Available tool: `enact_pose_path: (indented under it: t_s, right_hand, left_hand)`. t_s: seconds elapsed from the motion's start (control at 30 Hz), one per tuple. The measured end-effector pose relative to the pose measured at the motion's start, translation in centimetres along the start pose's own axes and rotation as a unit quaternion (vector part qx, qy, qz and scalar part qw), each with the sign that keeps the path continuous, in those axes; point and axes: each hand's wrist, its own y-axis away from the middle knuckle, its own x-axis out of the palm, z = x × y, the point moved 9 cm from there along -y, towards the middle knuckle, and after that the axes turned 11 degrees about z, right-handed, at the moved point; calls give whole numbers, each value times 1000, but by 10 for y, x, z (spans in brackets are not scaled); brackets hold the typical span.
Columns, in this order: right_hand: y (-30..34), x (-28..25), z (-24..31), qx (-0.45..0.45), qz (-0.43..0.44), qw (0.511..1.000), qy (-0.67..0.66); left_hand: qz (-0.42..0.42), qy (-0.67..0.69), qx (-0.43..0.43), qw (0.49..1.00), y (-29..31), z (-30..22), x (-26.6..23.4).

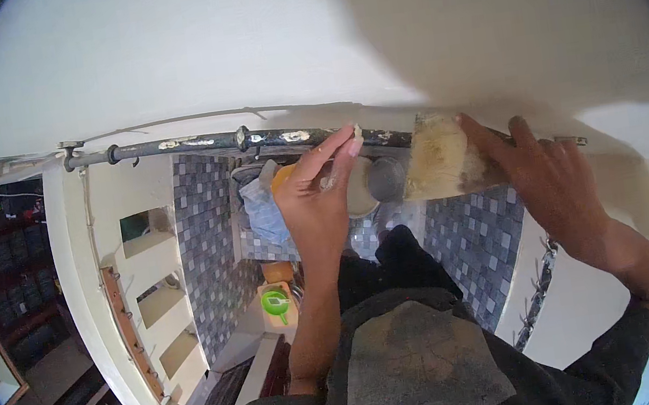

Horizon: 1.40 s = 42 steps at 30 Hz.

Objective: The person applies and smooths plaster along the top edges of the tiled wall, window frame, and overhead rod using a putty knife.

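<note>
My left hand (312, 204) is raised beside the wall, thumb and fingertips pinched on a small off-white lump (357, 134). The lump shows just in front of a dark rail (206, 143) that runs along the wall and has patchy white marks. My right hand (560, 184) grips a flat rectangular scraper-like plate (437, 155) from its right side, fingers along the top edge. Yellowish, uneven smears cover the plate's face, with a darker patch near my fingers. The plate hides part of the rail, and its handle, if any, cannot be made out.
A pale wall (238, 42) fills the upper part. Far below are a blue plastic bag (265, 214), a round grey container (385, 178) and a green dipper (274, 301). On the left stands a cream partition (159, 282) with rectangular openings. Grey mosaic tiles (213, 258) cover lower surfaces.
</note>
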Motion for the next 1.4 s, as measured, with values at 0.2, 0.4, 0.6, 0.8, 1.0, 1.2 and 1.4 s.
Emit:
enact_pose_path:
  t_s: [0.2, 0.4, 0.6, 0.8, 1.0, 1.2, 1.4]
  right_hand:
    - [-17, -8, 10, -34, -12, 999, -27]
    - [-17, 6, 3, -37, -16, 999, -22]
    - [-3, 6, 2, -21, -16, 998, -52]
    - [-7, 8, 10, -12, 21, 969, -244]
    - [6, 38, 15, -20, -61, 859, -508]
    - [24, 71, 17, 84, -166, 796, -575]
    - [32, 98, 48, 162, -109, 546, -814]
  left_hand:
    - [14, 41, -44, 998, -6, 8, 3]
    - [-1, 6, -14, 1000, -2, 6, -2]
    - [38, 22, 34, 998, -2, 16, 2]
    - [6, 159, 108, 981, 7, 36, 9]
    - [-79, 64, 117, 988, 11, 60, 7]
    - [-36, 41, -6, 998, 11, 62, 13]
    - [3, 76, 7, 997, 19, 50, 13]
